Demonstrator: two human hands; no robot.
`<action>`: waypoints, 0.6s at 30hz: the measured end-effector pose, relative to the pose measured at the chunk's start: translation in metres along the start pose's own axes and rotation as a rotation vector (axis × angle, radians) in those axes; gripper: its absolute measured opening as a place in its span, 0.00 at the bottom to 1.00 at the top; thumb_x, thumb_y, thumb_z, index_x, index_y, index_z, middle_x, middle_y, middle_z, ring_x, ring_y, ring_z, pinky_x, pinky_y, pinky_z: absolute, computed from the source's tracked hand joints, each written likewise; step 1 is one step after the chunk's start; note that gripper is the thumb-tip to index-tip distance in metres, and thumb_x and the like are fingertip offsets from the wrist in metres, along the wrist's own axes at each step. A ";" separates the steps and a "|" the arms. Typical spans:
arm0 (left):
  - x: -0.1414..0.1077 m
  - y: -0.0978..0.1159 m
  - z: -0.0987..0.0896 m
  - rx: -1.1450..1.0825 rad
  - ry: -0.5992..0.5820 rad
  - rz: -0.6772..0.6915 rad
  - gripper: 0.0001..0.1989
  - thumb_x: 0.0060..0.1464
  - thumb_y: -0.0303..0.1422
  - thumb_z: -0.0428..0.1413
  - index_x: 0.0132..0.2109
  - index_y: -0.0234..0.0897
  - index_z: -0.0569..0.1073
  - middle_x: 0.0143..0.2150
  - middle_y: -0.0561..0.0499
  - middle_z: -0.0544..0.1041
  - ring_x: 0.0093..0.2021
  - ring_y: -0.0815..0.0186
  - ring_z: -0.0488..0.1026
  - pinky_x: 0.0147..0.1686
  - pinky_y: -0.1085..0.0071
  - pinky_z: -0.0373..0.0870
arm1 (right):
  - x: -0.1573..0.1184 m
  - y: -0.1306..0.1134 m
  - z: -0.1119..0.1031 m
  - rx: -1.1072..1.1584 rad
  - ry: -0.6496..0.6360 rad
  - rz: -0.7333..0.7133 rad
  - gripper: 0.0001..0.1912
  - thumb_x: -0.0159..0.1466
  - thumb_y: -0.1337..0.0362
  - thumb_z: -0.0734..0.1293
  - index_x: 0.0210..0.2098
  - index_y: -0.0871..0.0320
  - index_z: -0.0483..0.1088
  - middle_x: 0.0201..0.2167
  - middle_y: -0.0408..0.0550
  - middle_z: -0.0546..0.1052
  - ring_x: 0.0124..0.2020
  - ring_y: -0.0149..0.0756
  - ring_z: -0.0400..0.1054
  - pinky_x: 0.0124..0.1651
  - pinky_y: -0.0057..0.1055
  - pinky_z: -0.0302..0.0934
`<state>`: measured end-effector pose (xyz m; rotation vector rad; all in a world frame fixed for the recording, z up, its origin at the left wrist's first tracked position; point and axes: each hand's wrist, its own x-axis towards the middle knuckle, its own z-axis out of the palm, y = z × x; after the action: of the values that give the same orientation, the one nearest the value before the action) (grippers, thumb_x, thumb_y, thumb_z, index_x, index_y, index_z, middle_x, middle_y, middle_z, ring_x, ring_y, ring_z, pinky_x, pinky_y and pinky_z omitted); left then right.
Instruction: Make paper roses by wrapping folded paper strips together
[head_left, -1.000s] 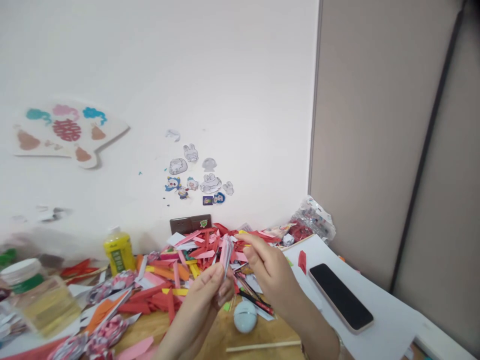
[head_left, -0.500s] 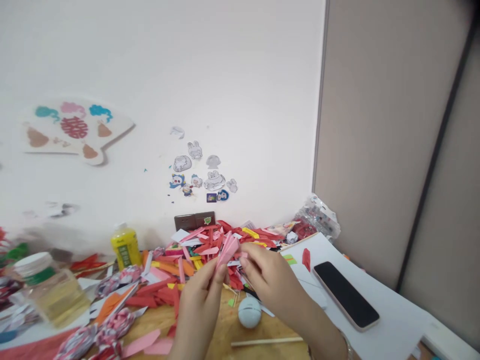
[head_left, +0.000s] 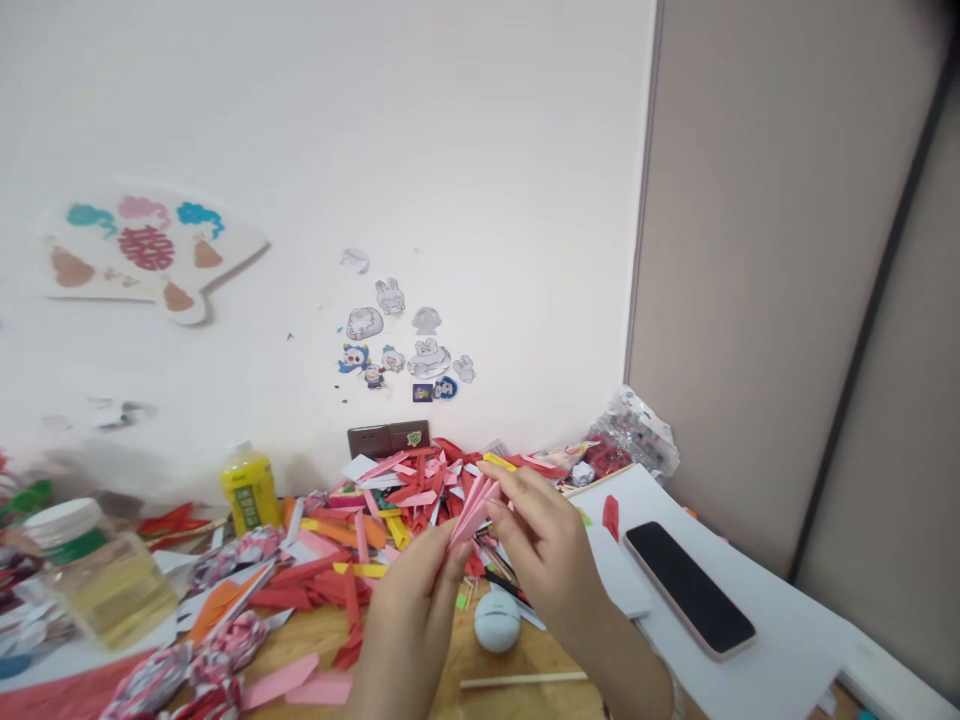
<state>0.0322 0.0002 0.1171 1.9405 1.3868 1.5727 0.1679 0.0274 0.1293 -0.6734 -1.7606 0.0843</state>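
A folded piece of pink paper, with several narrow layers fanning upward, is held above the table. My left hand pinches its lower end between thumb and fingers. At its upper right side, the thumb and fingertips of my right hand close on the paper's edge. Behind both hands lies a heap of folded red, pink and yellow paper strips. Below the right hand sits a pale blue ball with a slit, and nearer me lies a thin wooden stick.
On the right, a black-screened phone rests on white paper. At left stand a yellow bottle and a clear jar of yellowish liquid. Twisted pink-white bundles lie at front left. A plastic bag leans in the back corner.
Both hands and the pink paper have shifted slightly right. My right hand has raised its fingers toward the paper's top, and the folded layers now tilt more to the right.
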 end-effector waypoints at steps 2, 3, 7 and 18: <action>0.000 0.000 0.000 -0.014 -0.011 0.003 0.08 0.52 0.32 0.52 0.26 0.42 0.71 0.23 0.53 0.70 0.26 0.61 0.66 0.30 0.71 0.61 | 0.000 0.000 0.000 -0.009 -0.012 -0.008 0.17 0.66 0.68 0.56 0.53 0.56 0.65 0.38 0.50 0.74 0.38 0.36 0.69 0.40 0.30 0.64; 0.001 0.000 0.000 -0.016 -0.016 0.005 0.08 0.51 0.32 0.52 0.26 0.42 0.71 0.22 0.53 0.70 0.26 0.61 0.66 0.30 0.71 0.61 | 0.000 0.000 0.000 -0.018 -0.020 -0.012 0.18 0.66 0.68 0.56 0.54 0.57 0.64 0.38 0.51 0.74 0.38 0.37 0.69 0.40 0.31 0.64; 0.000 -0.001 -0.001 0.024 -0.029 0.022 0.08 0.52 0.31 0.52 0.25 0.42 0.69 0.22 0.54 0.69 0.25 0.62 0.65 0.29 0.71 0.61 | 0.000 0.000 0.001 0.006 -0.026 -0.023 0.19 0.66 0.69 0.56 0.54 0.57 0.64 0.37 0.51 0.75 0.39 0.37 0.69 0.40 0.31 0.64; -0.001 0.001 -0.005 0.062 -0.009 0.053 0.08 0.52 0.32 0.52 0.25 0.43 0.69 0.24 0.52 0.71 0.26 0.60 0.66 0.30 0.70 0.62 | 0.002 0.007 -0.003 0.598 -0.015 0.532 0.10 0.55 0.58 0.68 0.32 0.59 0.70 0.27 0.46 0.72 0.28 0.33 0.66 0.29 0.27 0.61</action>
<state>0.0290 -0.0027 0.1191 2.0332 1.4081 1.5596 0.1728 0.0331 0.1292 -0.6715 -1.4187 0.9401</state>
